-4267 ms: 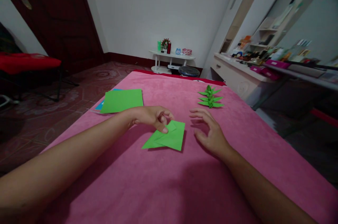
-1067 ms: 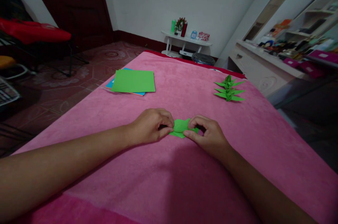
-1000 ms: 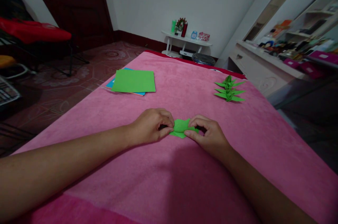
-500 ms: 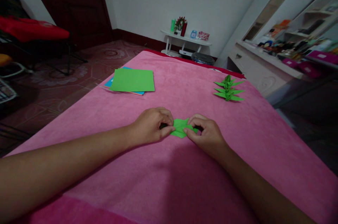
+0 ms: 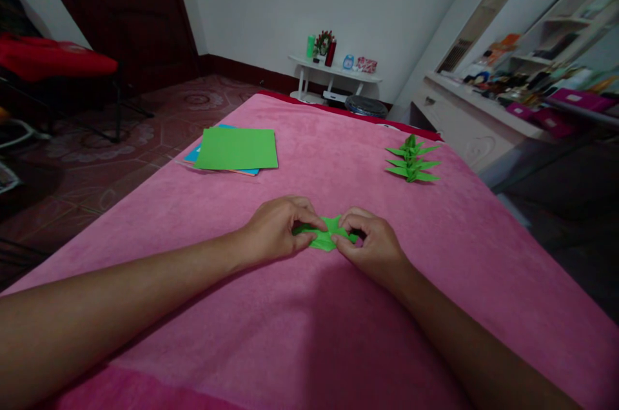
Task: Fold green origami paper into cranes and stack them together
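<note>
A small piece of folded green paper [image 5: 325, 238] lies on the pink cloth between my two hands. My left hand [image 5: 280, 227] grips its left side, thumb at the near edge and forefinger over the top. On the right side, my right hand [image 5: 373, 239] pinches the paper between thumb and fingers. Parts of the paper are hidden under the fingers. Farther back to the right stands a spiky green folded-paper piece [image 5: 411, 162] with pointed leaves, apart from both hands.
A stack of paper with a green sheet [image 5: 236, 148] on top and blue beneath lies at the back left of the pink-covered table [image 5: 217, 332]. Beyond stand a white side table [image 5: 338, 69], a red chair [image 5: 53, 58] and a cluttered dresser [image 5: 483, 110].
My left thumb and forefinger have spread farther apart over the paper, showing more of its left part. The right hand keeps its pinch. The whole view has shifted slightly.
</note>
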A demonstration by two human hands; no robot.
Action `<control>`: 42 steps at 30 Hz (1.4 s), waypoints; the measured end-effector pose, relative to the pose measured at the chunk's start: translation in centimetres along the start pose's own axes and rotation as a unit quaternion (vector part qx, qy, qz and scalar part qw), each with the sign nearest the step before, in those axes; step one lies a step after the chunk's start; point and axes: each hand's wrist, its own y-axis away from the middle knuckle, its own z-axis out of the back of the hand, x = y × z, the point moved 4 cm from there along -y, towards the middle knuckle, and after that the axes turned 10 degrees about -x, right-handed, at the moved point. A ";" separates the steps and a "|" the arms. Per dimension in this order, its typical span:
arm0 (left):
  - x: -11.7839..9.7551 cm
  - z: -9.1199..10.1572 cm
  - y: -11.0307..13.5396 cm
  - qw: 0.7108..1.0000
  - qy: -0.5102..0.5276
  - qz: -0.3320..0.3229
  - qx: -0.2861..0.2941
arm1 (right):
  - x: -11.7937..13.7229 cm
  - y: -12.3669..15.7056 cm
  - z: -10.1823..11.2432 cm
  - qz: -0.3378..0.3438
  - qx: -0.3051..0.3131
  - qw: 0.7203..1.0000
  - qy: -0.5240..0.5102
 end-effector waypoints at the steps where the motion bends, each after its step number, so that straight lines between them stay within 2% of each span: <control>1: -0.1 0.0 0.0 1.000 0.000 -0.010 0.007 | 0.1 0.1 0.2 -0.003 -0.005 1.000 -0.019; 6: -0.3 0.1 0.0 1.000 0.004 -0.023 0.018 | 0.7 0.7 1.2 -0.036 0.003 0.996 -0.077; 10: -0.3 0.1 0.0 1.000 0.006 -0.018 0.023 | 0.7 1.1 1.5 -0.062 0.005 0.998 -0.023; 14: -0.1 0.0 -0.2 0.999 0.030 0.026 0.024 | 0.4 1.5 1.4 -0.074 0.012 0.997 0.026; 20: 0.2 -0.3 -0.4 0.996 0.055 0.071 0.021 | 0.4 1.8 1.6 -0.059 0.029 0.998 0.016; 29: 0.2 -0.7 -0.4 0.996 0.033 0.080 -0.005 | -0.6 1.6 1.4 -0.137 -0.051 0.988 0.053; 42: -0.2 -0.6 -0.4 0.997 -0.018 0.076 -0.015 | -0.6 1.2 1.3 -0.123 -0.039 0.987 0.098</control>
